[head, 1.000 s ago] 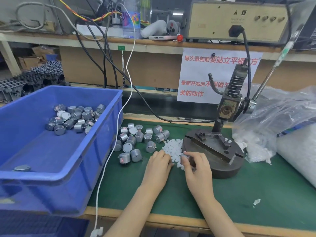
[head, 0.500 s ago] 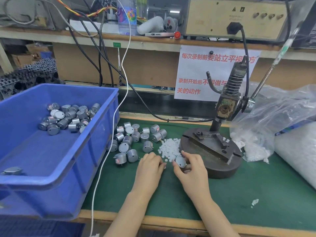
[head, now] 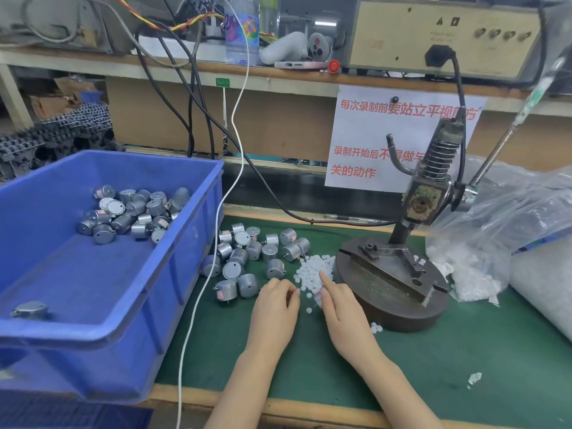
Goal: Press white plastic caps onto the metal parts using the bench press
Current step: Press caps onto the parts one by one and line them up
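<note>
on the green bench mat (head: 464,366), in front of the person, both hands sit side by side at a loose pile of small white plastic caps (head: 315,269). the pile lies against the left edge of the bench press with a round dark iron base (head: 402,314). the left hand (head: 275,308) rests knuckles up with its fingers curled in and its thumb and fingertips close together. whether it pinches a cap is too small to tell. the right hand (head: 340,308) has its index finger out straight, the tip touching the near side of the pile. the other fingers bend over a pale blurred shape, and i cannot tell if they grip anything. a single cap lies on the mat between the two hands.

just left of the pile, a cluster of short silver cylindrical metal parts (head: 247,258) lies scattered on the mat, some upright and some on their sides. more of them are heaped in the far part of the big blue plastic bin (head: 173,274) at the left. the press's fixture plate holds no part, and its coiled spring column (head: 436,159) stands tilted above it. a clear plastic bag (head: 495,230) holding more white caps slumps right of the press. a thin white cable (head: 216,274) runs down across the metal parts.
</note>
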